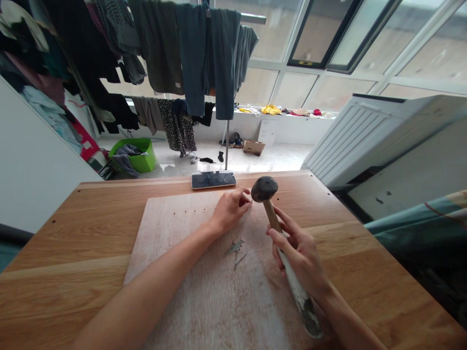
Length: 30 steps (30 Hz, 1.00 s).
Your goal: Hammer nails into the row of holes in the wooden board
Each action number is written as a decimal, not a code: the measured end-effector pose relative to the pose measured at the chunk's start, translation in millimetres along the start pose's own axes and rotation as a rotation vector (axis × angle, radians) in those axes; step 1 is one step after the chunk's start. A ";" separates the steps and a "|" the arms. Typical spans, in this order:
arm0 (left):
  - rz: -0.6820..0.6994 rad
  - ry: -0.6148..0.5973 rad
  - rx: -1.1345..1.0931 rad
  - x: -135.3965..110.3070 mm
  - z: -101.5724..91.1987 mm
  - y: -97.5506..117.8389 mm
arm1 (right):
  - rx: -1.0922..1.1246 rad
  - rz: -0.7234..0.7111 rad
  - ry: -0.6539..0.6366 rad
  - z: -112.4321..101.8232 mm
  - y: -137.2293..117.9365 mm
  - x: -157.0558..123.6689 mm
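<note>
Nearby, loose silver nails point(235, 247) lie on the pale wooden board point(204, 296), a black-screened phone point(213, 180) past its far edge on the brown wooden table point(350, 257). The right hand point(298, 253) grips a black-headed mallet point(293, 276); the left hand point(230, 209), bunched near that edge, has an unclear hold.

The counter point(91, 223) is brown and wood-grained, with small dark holes point(53, 221) near its far corners, at ten and two o'clock. A pale board point(175, 233) lies flat from its middle toward six o'clock; at twelve, just beyond the board, lies a dark-screened phone point(213, 180).
</note>
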<state>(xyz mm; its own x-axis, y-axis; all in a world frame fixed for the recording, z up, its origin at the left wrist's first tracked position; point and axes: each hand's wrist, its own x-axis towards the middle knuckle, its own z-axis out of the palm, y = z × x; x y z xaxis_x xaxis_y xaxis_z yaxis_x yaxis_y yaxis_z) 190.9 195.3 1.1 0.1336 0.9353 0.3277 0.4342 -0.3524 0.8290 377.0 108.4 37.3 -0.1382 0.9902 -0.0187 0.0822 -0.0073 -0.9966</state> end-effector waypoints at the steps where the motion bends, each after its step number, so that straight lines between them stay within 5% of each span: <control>1: 0.001 0.002 0.002 -0.1 0.0 0.3 | -0.007 0.007 -0.012 -0.2 0.3 0.2; 30: 0.010 0.015 0.089 -0.2 -3.4 5.6 | -0.072 -0.006 -0.090 -0.9 1.5 0.3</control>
<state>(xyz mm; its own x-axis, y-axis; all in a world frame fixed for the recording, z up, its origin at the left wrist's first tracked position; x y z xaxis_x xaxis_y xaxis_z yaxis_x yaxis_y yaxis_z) 190.3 193.0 7.2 0.1247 0.9310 0.3430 0.5108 -0.3567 0.7822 378.0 108.8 35.9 -0.2265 0.9737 -0.0231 0.1516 0.0119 -0.9884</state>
